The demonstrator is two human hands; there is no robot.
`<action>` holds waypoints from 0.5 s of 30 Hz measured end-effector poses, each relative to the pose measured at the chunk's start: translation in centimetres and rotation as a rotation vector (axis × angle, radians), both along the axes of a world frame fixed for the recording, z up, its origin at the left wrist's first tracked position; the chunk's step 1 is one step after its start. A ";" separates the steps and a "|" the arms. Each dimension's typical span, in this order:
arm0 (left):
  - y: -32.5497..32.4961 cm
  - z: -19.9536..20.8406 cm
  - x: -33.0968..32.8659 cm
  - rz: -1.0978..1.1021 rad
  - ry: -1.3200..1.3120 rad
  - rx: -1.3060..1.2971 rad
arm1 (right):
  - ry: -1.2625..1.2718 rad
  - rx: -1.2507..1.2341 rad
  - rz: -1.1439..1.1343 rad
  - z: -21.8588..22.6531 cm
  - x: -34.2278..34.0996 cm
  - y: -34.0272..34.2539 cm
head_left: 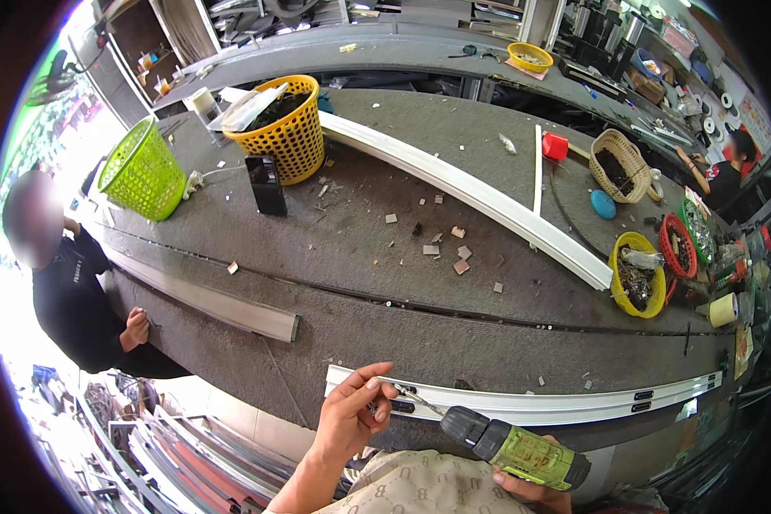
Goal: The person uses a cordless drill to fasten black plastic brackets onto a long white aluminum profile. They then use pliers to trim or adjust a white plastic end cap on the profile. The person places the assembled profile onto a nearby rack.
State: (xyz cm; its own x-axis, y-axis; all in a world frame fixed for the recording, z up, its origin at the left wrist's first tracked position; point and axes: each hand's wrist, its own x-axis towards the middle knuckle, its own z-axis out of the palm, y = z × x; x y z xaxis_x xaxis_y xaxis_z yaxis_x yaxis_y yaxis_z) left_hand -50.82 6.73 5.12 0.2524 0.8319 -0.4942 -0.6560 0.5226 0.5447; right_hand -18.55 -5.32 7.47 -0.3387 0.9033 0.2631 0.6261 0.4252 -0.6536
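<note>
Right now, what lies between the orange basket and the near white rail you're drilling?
In the head view: small scattered offcuts on grey carpeted bench, between orange basket and white rail.

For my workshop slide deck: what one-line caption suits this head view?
Left hand steadies a screw at a white profile rail while the right hand aims a green cordless drill.

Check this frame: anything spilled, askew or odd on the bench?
Small offcut chips lie scattered across the grey bench. The green basket is tipped on its side near the left edge. The long white rail lies diagonally.
</note>
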 end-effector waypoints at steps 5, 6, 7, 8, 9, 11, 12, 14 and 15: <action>-0.6 -1.1 -0.4 0.024 -0.073 -0.012 | -0.030 0.199 0.121 -0.3 0.1 0.3; -0.8 -1.4 -0.4 0.023 -0.045 -0.066 | -0.007 0.189 0.137 -0.1 0.1 0.2; -1.3 -1.6 -0.5 0.015 -0.087 -0.057 | 0.072 -0.010 0.057 0.1 -0.1 0.0; -1.4 -1.8 -0.6 0.012 -0.118 -0.065 | 0.147 -0.197 -0.024 0.3 -0.1 -0.2; -1.7 -2.0 -0.6 0.006 -0.147 -0.080 | 0.223 -0.391 -0.111 0.3 -0.3 -0.6; -2.3 -2.2 -0.9 0.002 -0.056 -0.110 | 0.385 -0.545 -0.040 -0.4 -0.3 -0.7; -2.6 -2.2 -1.2 -0.005 -0.010 -0.122 | 0.464 -0.607 -0.023 -1.0 -0.5 -0.8; -2.3 -2.5 -1.1 -0.006 0.078 -0.103 | 0.805 -0.503 0.001 -3.3 -1.2 -0.6; -2.1 -2.6 -1.1 0.006 0.128 -0.076 | 0.713 -0.456 0.033 -4.3 -1.3 -0.4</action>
